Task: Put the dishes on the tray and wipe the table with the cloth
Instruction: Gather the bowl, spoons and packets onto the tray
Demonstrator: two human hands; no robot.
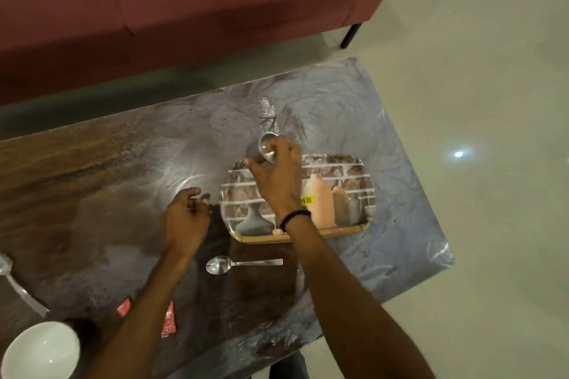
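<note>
Early in the task, by the look of it. Holds a small steel cup (267, 147) in the right grip (277, 177), fingers curled round it, at the far left corner of the printed tray (354, 168); cannot tell whether lifted or touching down. Hangs the left grip (186, 218) loosely curled and with nothing in it, just beside the tray's left edge, low over the table (385, 132).

Shows no dish set down on the tray so far. Left to gather: a steel spoon (240, 264) on the table just beside the tray's near rim, a second spoon (18, 283) well apart at the left edge, and a white bowl (40, 351) at the near left corner. Also two red sachets (124, 307) near the front edge. No cloth anywhere in view, so the wiping probably not begun.
</note>
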